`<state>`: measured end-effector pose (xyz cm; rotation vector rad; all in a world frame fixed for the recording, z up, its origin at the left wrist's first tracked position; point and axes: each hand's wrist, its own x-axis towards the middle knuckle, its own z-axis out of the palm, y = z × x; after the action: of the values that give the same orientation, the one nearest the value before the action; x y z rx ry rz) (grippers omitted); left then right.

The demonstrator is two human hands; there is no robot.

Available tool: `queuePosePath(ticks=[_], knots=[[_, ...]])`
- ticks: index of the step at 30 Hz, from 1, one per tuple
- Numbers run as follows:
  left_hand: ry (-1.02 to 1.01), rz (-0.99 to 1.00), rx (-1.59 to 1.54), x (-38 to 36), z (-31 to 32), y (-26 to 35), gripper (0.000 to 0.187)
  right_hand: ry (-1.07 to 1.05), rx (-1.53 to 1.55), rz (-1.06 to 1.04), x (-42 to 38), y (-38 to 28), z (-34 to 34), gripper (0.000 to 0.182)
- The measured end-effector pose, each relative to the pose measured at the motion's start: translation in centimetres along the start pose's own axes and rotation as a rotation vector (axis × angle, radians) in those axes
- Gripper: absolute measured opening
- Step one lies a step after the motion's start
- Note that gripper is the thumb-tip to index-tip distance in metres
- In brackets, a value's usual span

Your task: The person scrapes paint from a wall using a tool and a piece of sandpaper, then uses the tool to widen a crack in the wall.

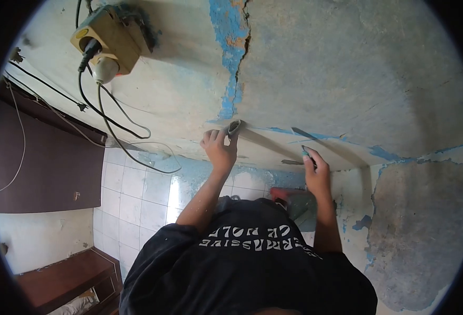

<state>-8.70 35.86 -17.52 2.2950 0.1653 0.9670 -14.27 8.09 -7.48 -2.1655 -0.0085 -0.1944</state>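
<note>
Head view: the left hand (219,148) pinches a grey scraper (234,127) against the wall (347,68), at its 1 o'clock. The right hand (316,170), at 3 o'clock of the left, grips what may be a green-handled tool (306,154).

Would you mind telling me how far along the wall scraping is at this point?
Done: most of the wall is already bare grey and cream. In hand: the right hand holds a scraper to a thin blue streak, while the left hand presses a grey tool against the wall. Left: blue paint along the crack, plus small patches lower right.
</note>
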Motion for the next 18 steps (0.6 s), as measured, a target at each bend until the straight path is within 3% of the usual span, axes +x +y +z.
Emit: queuePosePath(ticks=[6, 7, 10, 12, 14, 18], knots=[[0.007, -0.014, -0.015, 0.2, -0.1, 0.3, 0.022, -0.1, -0.088, -0.07, 1.5, -1.3, 2.1, 0.029], [0.003, -0.011, -0.01, 0.2, -0.2, 0.1, 0.022, -0.125, -0.088, -0.007, 1.2, -1.2, 2.0, 0.031], [-0.023, -0.021, 0.021, 0.4, -0.2, -0.1, 0.025, -0.013, -0.047, -0.063, 0.5, -0.2, 0.9, 0.03], [-0.025, -0.024, 0.021, 0.4, -0.2, 0.1, 0.025, -0.058, -0.067, -0.011, 0.6, -0.4, 1.2, 0.03], [-0.029, -0.026, 0.012, 0.4, -0.3, 0.2, 0.025, -0.043, -0.134, -0.101, 0.7, -0.5, 1.9, 0.03], [-0.023, -0.025, 0.007, 0.5, -0.3, 0.3, 0.025, -0.089, -0.027, 0.035, 0.7, -0.8, 0.2, 0.029]])
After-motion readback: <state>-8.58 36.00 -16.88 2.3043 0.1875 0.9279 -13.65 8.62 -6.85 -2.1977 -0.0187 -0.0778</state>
